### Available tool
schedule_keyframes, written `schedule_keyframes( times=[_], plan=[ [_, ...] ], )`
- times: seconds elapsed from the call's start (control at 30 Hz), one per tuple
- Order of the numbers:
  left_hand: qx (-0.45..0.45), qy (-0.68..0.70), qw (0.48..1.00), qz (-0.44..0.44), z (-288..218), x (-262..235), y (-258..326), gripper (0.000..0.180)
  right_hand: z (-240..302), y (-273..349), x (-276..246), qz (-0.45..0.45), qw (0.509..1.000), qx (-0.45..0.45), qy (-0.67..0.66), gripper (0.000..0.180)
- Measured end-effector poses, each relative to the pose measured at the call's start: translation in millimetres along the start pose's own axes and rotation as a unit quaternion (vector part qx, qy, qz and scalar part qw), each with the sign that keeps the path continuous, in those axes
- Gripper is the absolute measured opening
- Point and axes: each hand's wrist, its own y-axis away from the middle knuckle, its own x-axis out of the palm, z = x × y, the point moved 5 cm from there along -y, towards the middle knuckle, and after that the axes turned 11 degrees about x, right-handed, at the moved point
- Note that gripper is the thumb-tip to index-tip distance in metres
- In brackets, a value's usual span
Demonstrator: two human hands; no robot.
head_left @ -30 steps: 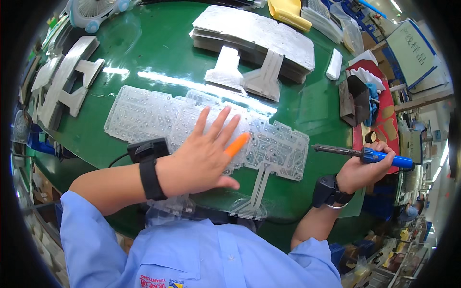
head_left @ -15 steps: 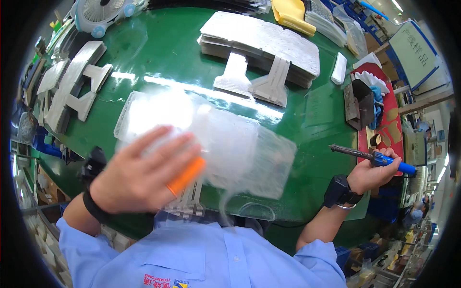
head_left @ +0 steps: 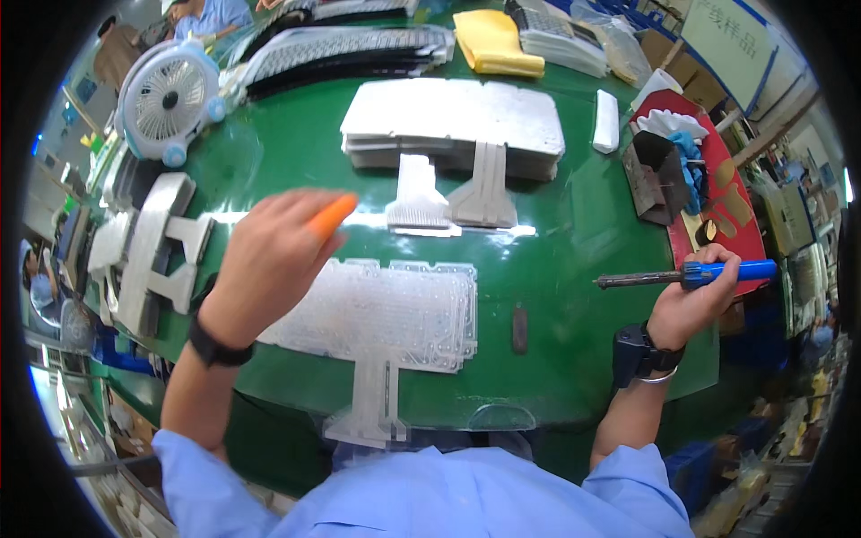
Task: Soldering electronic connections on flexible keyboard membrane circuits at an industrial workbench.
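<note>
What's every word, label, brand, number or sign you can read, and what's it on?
Whiteboard, upper right: dark handwriting, which I won't copy out.
Keyboard-like stack, back: any markings too small to read.
Patterned translucent sheets: no readable words.
Blue-handled tool in the right hand: no readable text.

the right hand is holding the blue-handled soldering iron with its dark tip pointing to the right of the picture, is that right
The tip's direction is wrong: in the head view, the dark tip points left. The right hand does hold the blue-handled soldering iron.
</note>
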Motion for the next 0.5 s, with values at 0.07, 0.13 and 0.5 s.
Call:
schedule_keyframes(
  times=[0.07, 0.13, 0.5],
  plan=[
    [-0.020, 0.017, 0.998, -0.054, 15, 18, -43, 0.036, -6, -1, 0, 0.003, 0.999, 0.015, 0.028, 0.029],
    [-0.062, 0.027, 0.993, -0.092, 32, 59, -76, 0.035, -11, -4, -2, 0.016, 0.999, 0.026, 0.009, 0.029],
    [-0.029, -0.110, 0.992, -0.046, 43, 102, -104, 0.011, -9, -2, -6, 0.009, 1.000, 0.028, 0.009, 0.028]
  ],
)
